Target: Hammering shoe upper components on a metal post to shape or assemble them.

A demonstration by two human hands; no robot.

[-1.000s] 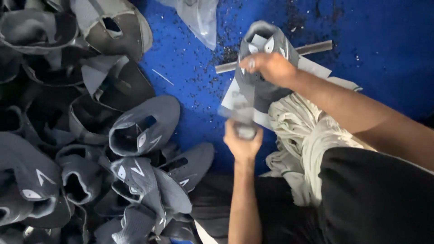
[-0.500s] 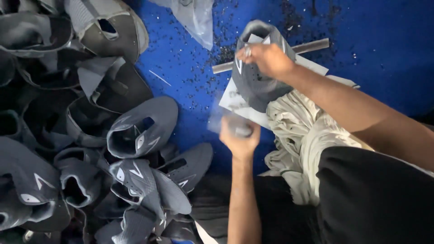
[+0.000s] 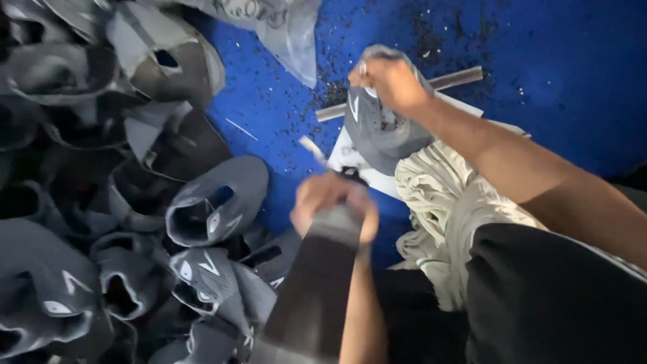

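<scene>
Above the blue floor [image 3: 559, 81], the right hand [image 3: 389, 82] pinches a grey shoe upper [image 3: 384, 131]; nearer, the left hand [image 3: 331, 202] grips a dark strip [image 3: 311, 296].

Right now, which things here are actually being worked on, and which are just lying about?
In hand:
- right hand gripping a grey shoe upper
- left hand holding a dark grey strip

Lying about:
- pile of grey shoe uppers
- metal rod
- cream cloth
- clear plastic bag
</scene>
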